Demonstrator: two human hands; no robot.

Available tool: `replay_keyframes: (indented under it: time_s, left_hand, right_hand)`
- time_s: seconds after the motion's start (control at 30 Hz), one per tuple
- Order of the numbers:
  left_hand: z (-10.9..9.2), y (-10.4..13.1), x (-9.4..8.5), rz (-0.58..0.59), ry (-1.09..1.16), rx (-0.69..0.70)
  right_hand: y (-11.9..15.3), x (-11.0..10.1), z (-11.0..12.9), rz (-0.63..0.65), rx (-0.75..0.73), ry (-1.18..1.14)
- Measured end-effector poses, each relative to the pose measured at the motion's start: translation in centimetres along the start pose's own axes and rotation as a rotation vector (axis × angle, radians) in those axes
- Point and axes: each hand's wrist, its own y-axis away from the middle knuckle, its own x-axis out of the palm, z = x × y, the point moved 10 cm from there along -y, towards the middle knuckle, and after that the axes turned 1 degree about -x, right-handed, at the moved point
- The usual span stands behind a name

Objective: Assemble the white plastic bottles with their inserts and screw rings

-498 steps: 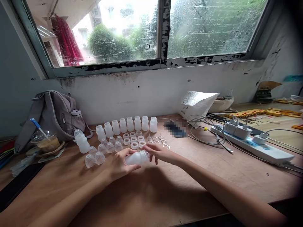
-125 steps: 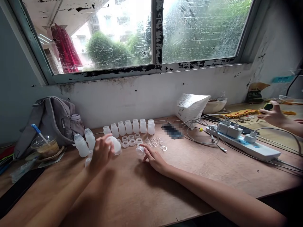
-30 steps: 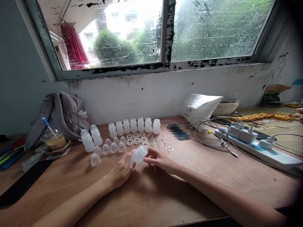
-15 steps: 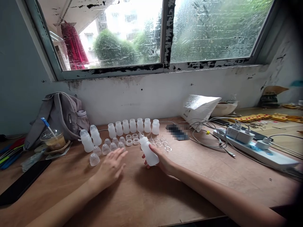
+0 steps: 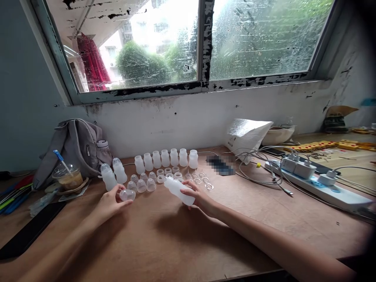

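Observation:
My left hand (image 5: 113,203) grips a clear dome cap (image 5: 127,195) between thumb and fingers, low over the table. A frosted white bottle (image 5: 179,190) lies tilted in my right hand (image 5: 199,197), its narrow top pointing left. Two capped bottles (image 5: 108,177) stand behind my left hand. Several clear dome caps (image 5: 141,185) sit between the hands, with white rings (image 5: 160,179) beside them. Further right lie thin rings with tubes (image 5: 209,187). A row of open frosted bottles (image 5: 165,156) stands along the wall.
At left are a grey backpack (image 5: 75,145), an iced drink cup (image 5: 69,176) and a black phone-like slab (image 5: 31,229). On the right, cables (image 5: 258,178) run to a white power strip (image 5: 320,186). A white pouch (image 5: 248,133) leans by the wall.
My left hand has moved left and closed on a dome cap, which is now tilted. The bottle in my right hand has tipped further to the left.

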Motion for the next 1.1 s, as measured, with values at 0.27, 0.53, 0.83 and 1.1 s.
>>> replay_keyframes:
  time_s: [0.27,0.53,0.83,1.1]
  left_hand:
    - [-6.1,-1.3,9.2,0.270,0.901,-0.116]
    - [-4.4,-0.5,11.6,0.185,1.042,-0.225]
    - [-6.5,0.7,11.6,0.303,0.902,-0.093]
    - [-7.5,0.7,11.2,0.269,0.801,0.051]
  right_hand:
    - [-1.1,-3.9,0.7,-0.207,-0.088,0.168]
    - [-1.4,-4.4,0.2,-0.226,-0.057,0.284]
    - [-0.9,-2.5,0.2,-0.162,-0.067,0.305]
    - [-0.9,-2.0,0.7,-0.130,-0.124,0.377]
